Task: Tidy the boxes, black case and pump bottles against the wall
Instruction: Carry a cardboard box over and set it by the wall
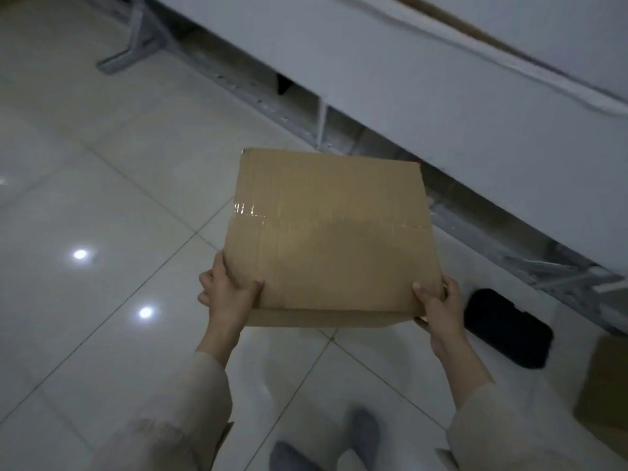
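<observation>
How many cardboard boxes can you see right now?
2: a taped cardboard box held by both hands above the floor, and a second box partly cut off at the right edge. Others may lie out of view.

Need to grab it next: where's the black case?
On the floor at lower right, the black case lies beside the right hand, near the wall base.

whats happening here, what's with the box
A person in pale sleeves is holding a taped brown cardboard box above the white tiled floor, left hand and right hand gripping its near corners. It faces the white wall unit. A black case lies on the floor to the right, beside another cardboard box at the frame edge.
</observation>
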Available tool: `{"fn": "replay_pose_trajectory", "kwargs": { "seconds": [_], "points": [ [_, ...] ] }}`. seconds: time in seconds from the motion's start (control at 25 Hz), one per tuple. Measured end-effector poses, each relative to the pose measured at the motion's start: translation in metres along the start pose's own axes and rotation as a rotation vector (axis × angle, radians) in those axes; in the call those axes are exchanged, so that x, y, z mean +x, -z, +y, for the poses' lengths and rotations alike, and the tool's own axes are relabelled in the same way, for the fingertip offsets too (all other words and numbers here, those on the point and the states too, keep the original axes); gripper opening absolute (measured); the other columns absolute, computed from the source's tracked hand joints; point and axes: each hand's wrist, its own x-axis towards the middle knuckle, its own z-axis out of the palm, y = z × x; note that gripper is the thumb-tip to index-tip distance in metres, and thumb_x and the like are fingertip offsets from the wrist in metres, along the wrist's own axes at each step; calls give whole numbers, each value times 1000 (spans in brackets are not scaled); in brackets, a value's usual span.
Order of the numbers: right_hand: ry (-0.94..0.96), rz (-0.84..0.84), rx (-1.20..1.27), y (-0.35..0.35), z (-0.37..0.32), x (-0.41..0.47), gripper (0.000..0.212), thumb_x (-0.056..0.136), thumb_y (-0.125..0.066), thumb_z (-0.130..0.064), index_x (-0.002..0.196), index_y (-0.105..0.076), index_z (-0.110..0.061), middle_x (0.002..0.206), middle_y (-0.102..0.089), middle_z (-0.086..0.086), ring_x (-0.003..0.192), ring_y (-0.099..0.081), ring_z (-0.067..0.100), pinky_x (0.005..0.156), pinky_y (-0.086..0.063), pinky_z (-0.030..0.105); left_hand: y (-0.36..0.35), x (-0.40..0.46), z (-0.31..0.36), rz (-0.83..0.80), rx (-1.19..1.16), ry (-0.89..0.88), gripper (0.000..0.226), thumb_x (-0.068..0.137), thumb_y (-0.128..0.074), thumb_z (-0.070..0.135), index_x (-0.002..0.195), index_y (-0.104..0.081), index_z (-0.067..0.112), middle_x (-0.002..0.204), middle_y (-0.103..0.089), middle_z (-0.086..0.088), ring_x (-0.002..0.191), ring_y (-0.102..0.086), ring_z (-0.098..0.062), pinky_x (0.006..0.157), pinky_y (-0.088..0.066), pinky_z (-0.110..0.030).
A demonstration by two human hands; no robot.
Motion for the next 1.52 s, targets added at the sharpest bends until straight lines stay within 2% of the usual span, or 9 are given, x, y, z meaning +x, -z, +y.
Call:
{"fn": "replay_pose_trajectory", "kwargs": {
  "seconds": [0.16,0.32,0.48,0.72,0.8,1.08,1.28,1.36,1.52],
  "points": [
    [-8,126,102,98,3,-2,56,87,-61,-21,137,-37,-24,122,-46,-1,106,-48,20,87,-48,42,-61,-52,49,-133,11,-122,75,81,-61,15,142,-22,31,137,-25,-8,127,-21,-32,91,-31,-36],
    [-10,196,225,184,14,-6,53,87,-60,-19,135,-38,-23,124,-45,-1,109,-46,21,88,-47,44,-116,-111,80,-207,51,-242,72,80,-61,18,140,-24,32,134,-27,-6,125,-22,-29,89,-27,-34],
    [-38,273,338,268,45,-13,52,87,-61,-17,134,-38,-21,131,-46,1,111,-47,22,92,-47,48,-175,-174,93,-257,96,-303,71,77,-62,22,138,-27,33,132,-28,-7,122,-24,-29,87,-28,-33],
    [-95,415,472,381,91,-34,45,87,-58,-9,128,-42,-20,122,-45,0,108,-47,23,92,-45,51,-257,-260,99,-464,237,-360,85,61,-58,37,140,-26,30,133,-28,-6,123,-25,-29,90,-30,-35],
    [-117,440,480,400,105,-29,46,88,-58,-10,129,-41,-20,122,-43,-1,109,-46,24,92,-46,52,-282,-269,100,-507,263,-379,85,64,-60,37,141,-25,30,133,-28,-5,123,-24,-28,91,-30,-35],
    [-195,426,423,373,117,32,45,86,-61,-14,127,-42,-23,122,-44,0,112,-49,31,85,-50,50,-321,-219,115,-510,390,-356,83,62,-42,45,141,-23,29,139,-25,-7,128,-21,-32,98,-28,-42],
    [-220,361,319,314,94,113,50,85,-63,-18,130,-41,-25,138,-42,6,121,-46,32,95,-46,58,-353,-113,131,-454,495,-276,88,60,-45,52,142,-20,29,144,-22,-6,132,-19,-37,104,-33,-54],
    [-208,337,301,292,85,141,50,84,-63,-17,129,-41,-25,138,-42,5,122,-45,31,96,-45,58,-363,-70,130,-448,526,-252,85,61,-46,55,139,-21,32,142,-22,-5,131,-21,-38,101,-36,-61],
    [-169,329,288,259,72,187,53,85,-61,-15,132,-39,-25,137,-42,5,122,-45,30,97,-45,57,-385,-11,129,-469,539,-262,80,64,-45,54,138,-20,34,142,-22,-4,130,-21,-39,99,-37,-64]
  ]
}}
